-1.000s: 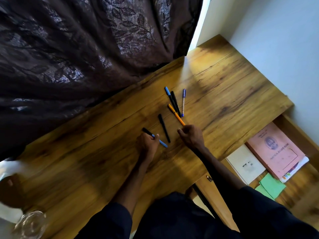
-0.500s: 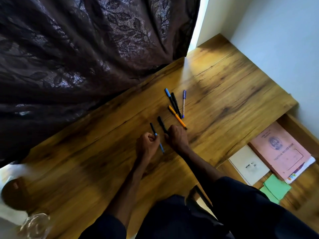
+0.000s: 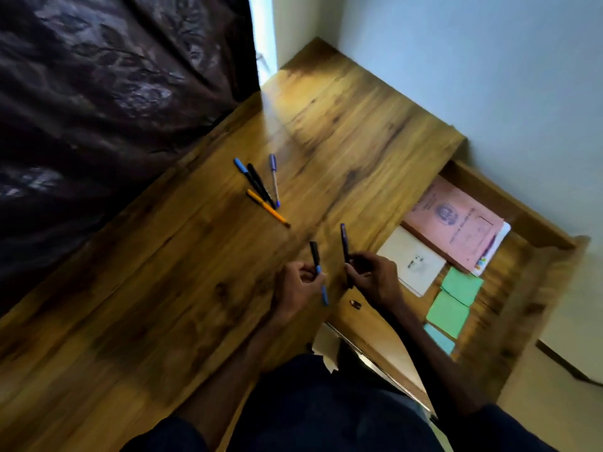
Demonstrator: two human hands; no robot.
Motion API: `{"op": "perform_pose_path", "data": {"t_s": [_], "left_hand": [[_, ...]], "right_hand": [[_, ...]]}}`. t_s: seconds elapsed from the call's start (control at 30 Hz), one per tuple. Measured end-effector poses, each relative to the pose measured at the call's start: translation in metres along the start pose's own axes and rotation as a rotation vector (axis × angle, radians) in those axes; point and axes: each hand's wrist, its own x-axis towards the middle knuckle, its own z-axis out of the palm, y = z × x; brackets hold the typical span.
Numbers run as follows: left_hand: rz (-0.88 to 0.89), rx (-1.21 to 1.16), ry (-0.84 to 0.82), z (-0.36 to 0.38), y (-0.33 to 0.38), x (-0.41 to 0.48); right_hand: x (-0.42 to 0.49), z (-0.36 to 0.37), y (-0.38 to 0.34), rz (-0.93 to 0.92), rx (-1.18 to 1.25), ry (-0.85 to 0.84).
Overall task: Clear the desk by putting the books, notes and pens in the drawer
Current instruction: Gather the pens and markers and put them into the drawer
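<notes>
While L hand point(image 3: 298, 288) pinches blue-ended pen point(image 3: 315, 254) and R hand point(image 3: 375, 278) pinches dark pen point(image 3: 344, 243) above desk's point(image 3: 163, 288) front edge, best carry both rightward and lay them flat in open drawer point(image 3: 535, 288) beside notes point(image 3: 461, 285); 4 pens point(image 3: 261, 187) lie nearer back edge.

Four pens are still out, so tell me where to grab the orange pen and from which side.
Pinch the orange pen across its barrel at the near, dark-tipped half, coming from above on the drawer side. It lies flat on the desk, and the black pen and purple pen crowd its far half.
</notes>
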Motion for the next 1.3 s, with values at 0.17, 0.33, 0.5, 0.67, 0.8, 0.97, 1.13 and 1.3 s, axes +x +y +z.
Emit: {"op": "perform_pose_path", "data": {"t_s": [0.17, 0.33, 0.5, 0.67, 0.8, 0.97, 1.13, 1.3], "left_hand": [[0.052, 0.017, -0.185, 0.071, 0.022, -0.021], [-0.138, -0.044, -0.261, 0.133, 0.027, -0.033], [-0.503, -0.261, -0.173, 0.188, 0.007, -0.024], [-0.638, -0.163, -0.041, 0.226, -0.020, 0.003], [-0.683, -0.070, -0.025, 0.233, -0.044, 0.019], [-0.693, -0.073, 0.027, 0.241, -0.039, 0.018], [-0.779, -0.117, 0.060, 0.250, -0.044, 0.016], [-0.762, -0.181, 0.121, 0.253, -0.052, 0.015]], "right_hand": [[-0.042, -0.044, 0.044, 0.163, 0.050, 0.183], [-0.069, -0.061, 0.093, 0.344, -0.011, 0.166], [-0.080, -0.057, 0.143, 0.495, -0.063, 0.092], [-0.076, -0.051, 0.163, 0.492, -0.174, -0.046], [-0.069, -0.044, 0.175, 0.479, -0.267, -0.181], [-0.064, -0.038, 0.188, 0.481, -0.343, -0.265], [-0.059, -0.031, 0.189, 0.366, -0.380, -0.313], [-0.058, -0.026, 0.187, 0.225, -0.385, -0.318]]}}
